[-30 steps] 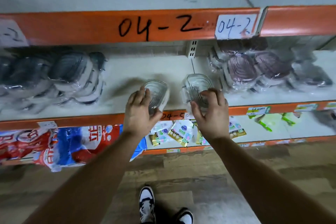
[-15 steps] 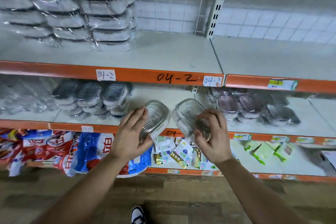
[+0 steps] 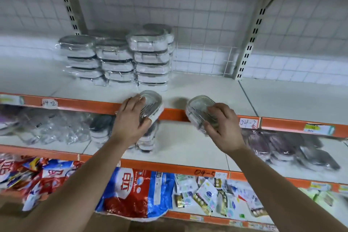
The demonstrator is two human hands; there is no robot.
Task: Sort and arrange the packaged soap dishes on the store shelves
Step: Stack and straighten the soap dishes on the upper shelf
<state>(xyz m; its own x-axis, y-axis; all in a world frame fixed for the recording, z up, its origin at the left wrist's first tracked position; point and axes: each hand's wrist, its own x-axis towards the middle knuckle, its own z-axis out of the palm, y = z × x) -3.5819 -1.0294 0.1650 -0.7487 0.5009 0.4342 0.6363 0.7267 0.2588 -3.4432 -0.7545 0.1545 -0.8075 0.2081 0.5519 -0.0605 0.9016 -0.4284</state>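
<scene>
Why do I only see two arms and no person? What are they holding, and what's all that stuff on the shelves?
There is no machine here. A person wears a camera on their head, so the picture shows what they see looking forward and down: their own arms and some store shelves. The left hand grips the left soap dish, and the right hand grips the right soap dish. Both dishes are clear, wrapped in plastic, and held at the orange front edge of the upper shelf. Behind them stand stacks of wrapped dishes. The shelf below has more wrapped dishes, including purple ones. The lowest shelf holds colourful bags and small packets.
</scene>
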